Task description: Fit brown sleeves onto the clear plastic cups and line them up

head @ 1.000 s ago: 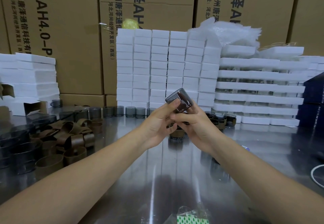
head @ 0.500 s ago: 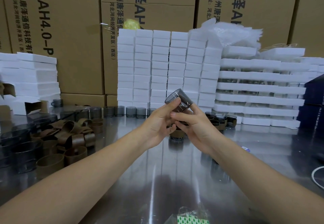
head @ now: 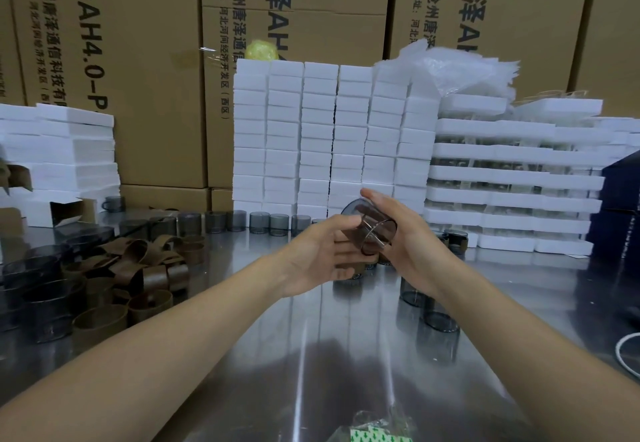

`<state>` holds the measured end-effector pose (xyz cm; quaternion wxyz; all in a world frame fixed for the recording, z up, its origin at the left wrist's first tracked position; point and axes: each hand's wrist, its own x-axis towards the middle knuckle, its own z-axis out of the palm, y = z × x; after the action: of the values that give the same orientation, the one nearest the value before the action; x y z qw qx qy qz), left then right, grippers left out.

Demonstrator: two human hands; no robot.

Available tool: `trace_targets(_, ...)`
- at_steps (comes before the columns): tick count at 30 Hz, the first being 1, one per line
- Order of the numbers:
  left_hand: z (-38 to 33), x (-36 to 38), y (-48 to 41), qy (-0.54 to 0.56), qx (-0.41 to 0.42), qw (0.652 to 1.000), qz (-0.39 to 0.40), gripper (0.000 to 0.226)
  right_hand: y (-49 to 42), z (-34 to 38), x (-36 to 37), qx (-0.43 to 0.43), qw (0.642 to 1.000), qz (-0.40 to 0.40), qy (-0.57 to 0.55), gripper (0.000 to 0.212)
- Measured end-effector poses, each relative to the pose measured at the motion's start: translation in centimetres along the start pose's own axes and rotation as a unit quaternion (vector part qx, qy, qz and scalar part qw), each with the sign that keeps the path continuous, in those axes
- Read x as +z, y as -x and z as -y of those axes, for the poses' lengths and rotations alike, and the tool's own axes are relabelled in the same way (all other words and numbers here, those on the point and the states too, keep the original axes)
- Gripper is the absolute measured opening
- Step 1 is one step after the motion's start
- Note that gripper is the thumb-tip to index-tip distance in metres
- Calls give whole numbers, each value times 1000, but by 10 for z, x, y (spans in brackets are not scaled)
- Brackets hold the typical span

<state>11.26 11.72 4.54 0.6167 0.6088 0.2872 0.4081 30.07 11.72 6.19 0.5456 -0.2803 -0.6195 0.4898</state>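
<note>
At centre, cup (head: 372, 230) is being tipped lower than before, gripped by left hand (head: 320, 256) and right hand (head: 414, 249), likely for placing.

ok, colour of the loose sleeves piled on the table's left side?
The sleeves are brown, some darker, some more olive; the head view shows them.

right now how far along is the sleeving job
Done: a few sleeved cups stand just past the right hand. In hand: it and the left hand hold one tilted cup; its sleeve is hard to make out. Left: a row of bare cups at the back and a pile of brown sleeves.
</note>
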Motion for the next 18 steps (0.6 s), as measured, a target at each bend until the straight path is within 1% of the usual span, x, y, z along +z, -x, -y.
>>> trace_targets(2, 2, 6, -3, 13, 3, 1000, -16, 48, 1, 1, 5, -21, 999, -19, 21, 41)
trace_targets(4, 2, 10, -5, 25, 12, 998, -51, 50, 3, 1, 10, -73, 992, -61, 86, 31)
trace_targets(5, 1, 10, -6, 27, 20, 997, -72, 47, 5, 0, 13, -111, 982, -79, 134, 32)
trace_targets(6, 0, 9, -6, 30, 30, 995, -93, 41, 7, -2, 16, -156, 964, -87, 197, 35)
trace_targets(8, -1, 7, -4, 36, 52, 990, -124, 36, 12, -9, 20, -237, 905, -74, 346, 41)
trace_targets(9, -1, 5, -3, 35, 60, 989, -132, 40, 13, -14, 21, -259, 877, -61, 400, 43)
trace_targets(10, -1, 4, -2, 31, 65, 988, -137, 47, 14, -17, 23, -267, 861, -55, 428, 44)
trace_targets(11, -1, 3, -1, 28, 70, 987, -139, 52, 14, -19, 24, -265, 858, -56, 436, 44)
trace_targets(12, -1, 3, 0, 26, 76, 987, -143, 55, 14, -19, 25, -256, 863, -62, 432, 44)
trace_targets(14, -1, 3, 0, 22, 85, 986, -142, 53, 13, -16, 26, -237, 873, -73, 419, 42)
trace_targets(16, -1, 4, -1, 21, 89, 986, -141, 47, 13, -15, 27, -226, 882, -73, 406, 39)
trace_targets(18, 0, 5, -2, 31, 89, 986, -137, 36, 14, -17, 30, -218, 897, -70, 379, 39)
